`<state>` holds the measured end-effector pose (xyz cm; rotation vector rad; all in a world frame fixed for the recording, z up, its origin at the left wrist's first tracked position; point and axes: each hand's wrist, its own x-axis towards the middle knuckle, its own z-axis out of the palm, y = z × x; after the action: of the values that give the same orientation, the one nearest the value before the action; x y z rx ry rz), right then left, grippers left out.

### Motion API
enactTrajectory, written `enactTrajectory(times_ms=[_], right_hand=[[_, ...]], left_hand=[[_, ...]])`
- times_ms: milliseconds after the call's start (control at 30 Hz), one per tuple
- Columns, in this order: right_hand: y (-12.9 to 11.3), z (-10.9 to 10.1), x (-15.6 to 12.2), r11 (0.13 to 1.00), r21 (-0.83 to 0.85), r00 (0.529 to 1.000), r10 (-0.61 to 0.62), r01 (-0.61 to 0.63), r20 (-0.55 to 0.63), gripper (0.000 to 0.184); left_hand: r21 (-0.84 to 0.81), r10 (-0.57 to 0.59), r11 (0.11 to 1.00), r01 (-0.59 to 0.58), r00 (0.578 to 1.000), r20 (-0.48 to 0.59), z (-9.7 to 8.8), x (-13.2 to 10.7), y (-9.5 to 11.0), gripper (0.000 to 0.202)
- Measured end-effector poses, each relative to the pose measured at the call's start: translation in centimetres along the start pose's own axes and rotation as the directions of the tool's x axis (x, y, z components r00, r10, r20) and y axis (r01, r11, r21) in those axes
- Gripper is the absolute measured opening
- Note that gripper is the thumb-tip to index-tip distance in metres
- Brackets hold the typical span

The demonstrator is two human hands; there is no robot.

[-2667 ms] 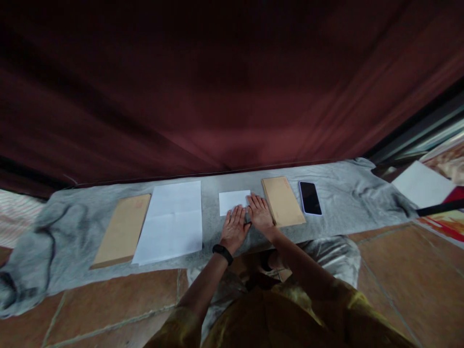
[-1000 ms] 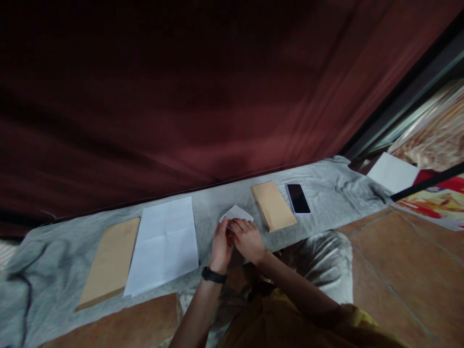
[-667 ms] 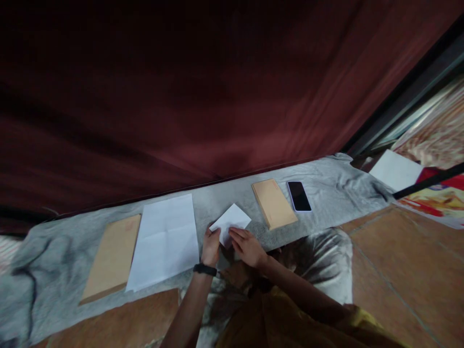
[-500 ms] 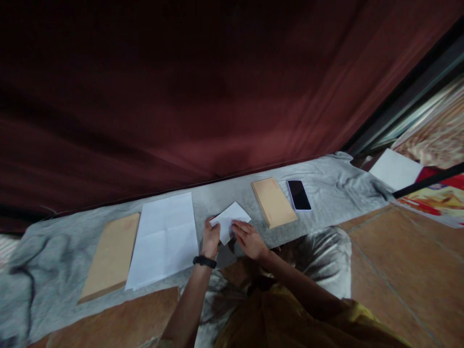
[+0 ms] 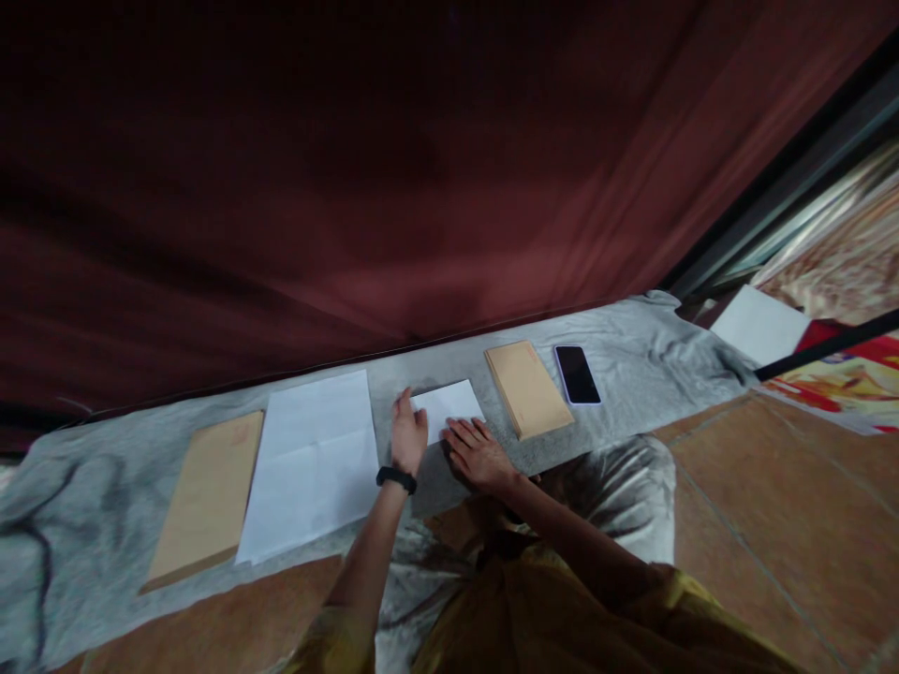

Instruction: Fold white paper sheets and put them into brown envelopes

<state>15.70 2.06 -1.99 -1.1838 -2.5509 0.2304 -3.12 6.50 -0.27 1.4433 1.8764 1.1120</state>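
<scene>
A small folded white paper [image 5: 449, 406] lies flat on the grey cloth [image 5: 632, 360] spread over the floor. My left hand [image 5: 408, 434], with a black band on its wrist, rests open at the paper's left edge, fingers stretched forward. My right hand [image 5: 476, 452] lies open and flat against the paper's near edge. A large white sheet [image 5: 313, 459] lies just left of my left hand. A stack of brown envelopes [image 5: 527, 388] sits just right of the folded paper.
A black phone [image 5: 577, 373] lies right of the envelope stack. Another brown envelope [image 5: 205, 496] lies at the left on the cloth. A dark red curtain [image 5: 351, 187] hangs behind. White paper [image 5: 758, 323] and a black rod [image 5: 829, 344] are at far right on the tiled floor [image 5: 773, 487].
The folded paper was lifted and turned in both hands; now it lies flat on the cloth again, with both hands opened and pressed beside it.
</scene>
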Motion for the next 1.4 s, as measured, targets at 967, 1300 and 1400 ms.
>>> enactTrajectory(times_ms=[967,1300,1400], right_hand=[[1.2,-1.3,-2.2,0.995,0.002,0.994,0.102,-0.102,-0.05,0.046],[1.8,-0.8,-2.3,0.988,0.0,0.984,0.153,-0.153,-0.096,0.045],[1.1,-0.8,-1.1,0.992,-0.006,0.986,0.128,-0.129,-0.109,0.049]], left_hand=[[0.593,0.299,0.7,-0.398,0.917,0.263,-0.6,-11.4,-1.3,0.062],[0.59,0.284,0.712,-0.38,0.925,0.253,-0.5,-11.4,-1.2,0.061],[0.592,0.282,0.709,-0.383,0.923,0.26,-0.3,-11.6,-1.3,0.061]])
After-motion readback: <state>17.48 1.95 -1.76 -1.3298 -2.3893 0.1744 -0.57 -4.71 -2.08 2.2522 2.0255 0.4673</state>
